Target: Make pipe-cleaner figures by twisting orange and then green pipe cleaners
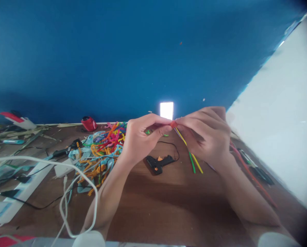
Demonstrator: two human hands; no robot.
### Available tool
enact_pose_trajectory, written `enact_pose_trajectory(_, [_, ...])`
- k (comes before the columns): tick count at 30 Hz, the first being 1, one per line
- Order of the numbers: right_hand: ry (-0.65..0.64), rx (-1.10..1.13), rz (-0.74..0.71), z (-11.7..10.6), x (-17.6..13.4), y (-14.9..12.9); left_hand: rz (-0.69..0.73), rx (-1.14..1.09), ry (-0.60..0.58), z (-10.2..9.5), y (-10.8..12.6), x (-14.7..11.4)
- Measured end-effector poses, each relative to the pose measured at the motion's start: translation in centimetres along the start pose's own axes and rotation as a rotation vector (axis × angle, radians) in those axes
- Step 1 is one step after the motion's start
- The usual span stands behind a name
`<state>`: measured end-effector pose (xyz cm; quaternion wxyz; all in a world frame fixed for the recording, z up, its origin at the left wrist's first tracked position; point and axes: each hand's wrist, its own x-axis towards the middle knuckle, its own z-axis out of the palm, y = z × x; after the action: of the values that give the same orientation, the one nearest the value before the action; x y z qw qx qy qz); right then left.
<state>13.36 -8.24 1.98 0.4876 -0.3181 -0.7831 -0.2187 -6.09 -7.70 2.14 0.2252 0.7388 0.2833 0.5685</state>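
Note:
Fingertips of my left hand point(145, 133) and my right hand point(207, 132) meet in front of me, both closed in a pinch. Between them is a small red-orange piece point(173, 124), which looks like fuzzy pipe cleaner; its exact shape is partly covered by the fingers. Thin yellow and green stems point(192, 157) hang down from it, beneath my right hand. On the table below lies a black hot glue gun point(158, 164) with an orange trigger, touched by neither hand. Left of my left wrist is a tangled heap of coloured pipe cleaners point(99, 151).
A bright white light panel point(166, 110) stands against the blue wall. At left are a white power strip point(22, 192), a looping white cable point(95, 202), another black glue gun point(67, 147) and a red roll-shaped object point(89, 123). Dark-handled tools point(256, 168) lie at right.

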Motion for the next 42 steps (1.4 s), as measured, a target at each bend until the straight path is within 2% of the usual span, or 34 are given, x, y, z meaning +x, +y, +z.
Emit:
enact_pose_trajectory(7, [-0.094,0.220,0.090,-0.8,0.4,0.6,-0.035,-0.119,-0.125,-1.1,-0.4,0.5])
enact_pose_trajectory(10, [-0.130,0.235,0.075,-0.8,0.4,0.8,-0.082,-0.170,-0.180,-1.3,-0.3,0.6])
enact_pose_trajectory(16, [-0.111,0.235,0.060,-0.5,0.0,1.0,-0.189,-0.303,-0.305,-1.8,-0.3,0.8])
enact_pose_trajectory(21, [-0.151,0.284,0.136,-0.5,-0.4,1.1,-0.140,-0.240,-0.265,-1.7,-0.8,0.8])
enact_pose_trajectory(25, [-0.133,0.284,0.151,-0.4,-0.4,1.1,-0.109,-0.274,-0.234,-1.3,-1.3,0.8])
enact_pose_trajectory(29, [-0.123,0.247,0.132,-0.3,-0.2,0.8,-0.092,-0.277,-0.249,-1.3,-1.6,0.9])
enact_pose_trajectory(36, [-0.096,0.192,0.121,-0.3,0.1,0.6,-0.008,-0.211,-0.183,-1.4,-1.7,0.9])
enact_pose_trajectory(42, [-0.097,0.178,0.044,-0.3,0.2,0.9,0.014,-0.279,-0.148,-1.1,-1.8,0.7])
